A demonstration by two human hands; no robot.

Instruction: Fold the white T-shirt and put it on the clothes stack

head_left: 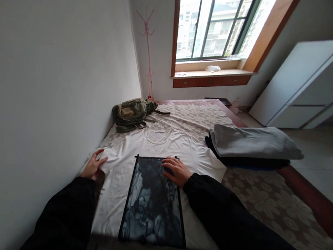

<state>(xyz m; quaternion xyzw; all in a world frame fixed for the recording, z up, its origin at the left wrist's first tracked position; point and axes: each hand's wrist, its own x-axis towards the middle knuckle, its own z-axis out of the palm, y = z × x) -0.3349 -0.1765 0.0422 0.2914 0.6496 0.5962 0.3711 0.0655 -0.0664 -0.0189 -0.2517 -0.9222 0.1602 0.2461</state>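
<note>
Both hands lie open: right hand flat on the board, left hand seemingly gripping the shirt's left sleeve edge.

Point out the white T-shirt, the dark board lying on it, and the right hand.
white T-shirt (118,175), head view, left chest panel.
dark board (153,205), head view, its middle.
right hand (177,170), head view, back of hand.

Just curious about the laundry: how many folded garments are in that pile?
2 show: a grey folded garment on top and a dark folded garment beneath it, right of the white T-shirt. More may be hidden.
</note>
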